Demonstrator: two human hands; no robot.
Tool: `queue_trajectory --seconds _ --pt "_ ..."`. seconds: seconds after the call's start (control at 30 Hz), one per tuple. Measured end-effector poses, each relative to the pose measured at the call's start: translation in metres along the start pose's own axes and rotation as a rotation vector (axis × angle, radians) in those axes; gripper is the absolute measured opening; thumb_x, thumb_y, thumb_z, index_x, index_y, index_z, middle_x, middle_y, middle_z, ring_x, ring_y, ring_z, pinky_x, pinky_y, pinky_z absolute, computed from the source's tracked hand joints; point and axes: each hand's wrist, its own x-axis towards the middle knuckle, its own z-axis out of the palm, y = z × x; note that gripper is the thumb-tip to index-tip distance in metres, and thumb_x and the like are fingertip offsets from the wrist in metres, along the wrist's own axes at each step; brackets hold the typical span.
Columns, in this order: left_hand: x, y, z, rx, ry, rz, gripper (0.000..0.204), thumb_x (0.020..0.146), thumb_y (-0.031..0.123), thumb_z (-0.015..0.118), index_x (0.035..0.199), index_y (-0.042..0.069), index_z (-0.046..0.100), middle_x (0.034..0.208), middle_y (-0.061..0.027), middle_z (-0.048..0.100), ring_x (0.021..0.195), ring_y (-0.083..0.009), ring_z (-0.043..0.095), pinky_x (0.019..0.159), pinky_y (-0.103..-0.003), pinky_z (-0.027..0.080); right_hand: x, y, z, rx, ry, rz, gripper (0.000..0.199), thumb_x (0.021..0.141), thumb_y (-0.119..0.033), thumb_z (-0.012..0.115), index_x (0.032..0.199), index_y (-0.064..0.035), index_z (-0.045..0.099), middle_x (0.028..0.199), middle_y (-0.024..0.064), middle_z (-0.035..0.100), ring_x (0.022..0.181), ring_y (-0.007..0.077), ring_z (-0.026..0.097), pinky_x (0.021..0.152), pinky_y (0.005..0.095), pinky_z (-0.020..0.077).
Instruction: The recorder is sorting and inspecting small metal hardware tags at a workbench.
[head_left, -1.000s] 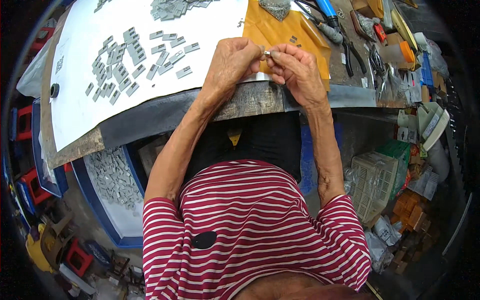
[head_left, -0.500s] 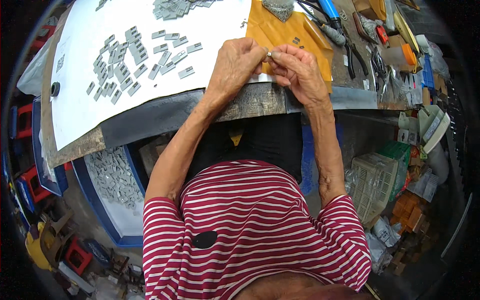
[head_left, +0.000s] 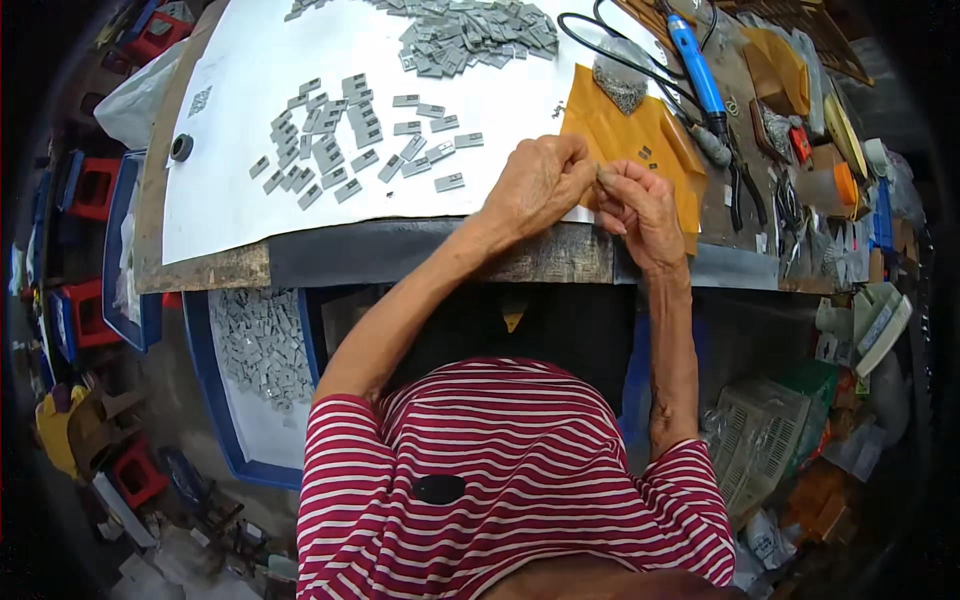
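Observation:
My left hand (head_left: 545,185) and my right hand (head_left: 643,208) meet at the fingertips above the near edge of the orange envelope (head_left: 630,130). Both are closed in a pinch, thumb against fingers. Whatever lies between the tips is too small and covered to make out. Left of my hands, several flat grey rectangular pieces (head_left: 449,182), each with a dark slot, are spread over the white sheet (head_left: 230,215). A few small dark parts (head_left: 646,153) rest on the envelope, beside a clear bag of tiny metal parts (head_left: 622,85).
A large heap of grey pieces (head_left: 475,38) sits farther back. To the right lie a blue electric screwdriver (head_left: 697,65) with a cord and black-handled pliers (head_left: 742,195). Below the table, a blue tray (head_left: 225,420) holds more grey pieces. A black ring (head_left: 181,147) stands at the left edge.
The whole view has shifted, so the table sits lower and farther right. A small shiny metal piece showed between my fingertips before; now it is hidden. My hands remain together.

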Motion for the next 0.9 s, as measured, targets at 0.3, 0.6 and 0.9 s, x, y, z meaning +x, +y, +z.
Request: queue_trajectory --seconds 0.3,0.6,0.9 --pt "0.043 -0.032 -0.083 0.597 0.437 0.010 0.018 0.078 0.018 0.058 0.079 0.001 0.060 0.062 -0.0097 0.060 0.053 -0.0194 0.056 0.051 -0.031 0.044 -0.007 0.000 0.003 -0.074 0.044 -0.113 0.008 0.081 -0.006 0.054 0.077 0.0007 0.053 0.061 0.0001 0.046 0.050 0.0047 0.040 0.041 0.0170 0.0315" --pt "0.061 -0.070 -0.087 0.934 0.481 0.045 0.016 0.070 0.014 0.059 0.079 0.002 0.057 0.081 -0.0154 0.058 0.076 -0.0305 0.057 0.067 -0.039 0.046 -0.011 0.008 -0.004 -0.115 0.072 -0.120 0.008 0.082 -0.008 0.054 0.081 -0.0003 0.054 0.063 -0.0009 0.047 0.051 0.0027 0.038 0.040 0.0155 0.0308" --pt "0.064 -0.072 -0.085 0.933 0.449 0.152 0.009 0.070 0.007 0.057 0.078 0.004 0.054 0.076 -0.0141 0.057 0.072 -0.0299 0.056 0.064 -0.038 0.046 -0.013 0.009 -0.007 -0.118 0.084 -0.134 0.007 0.082 -0.008 0.054 0.081 -0.0003 0.054 0.063 -0.0008 0.047 0.052 0.0030 0.038 0.041 0.0157 0.0313"
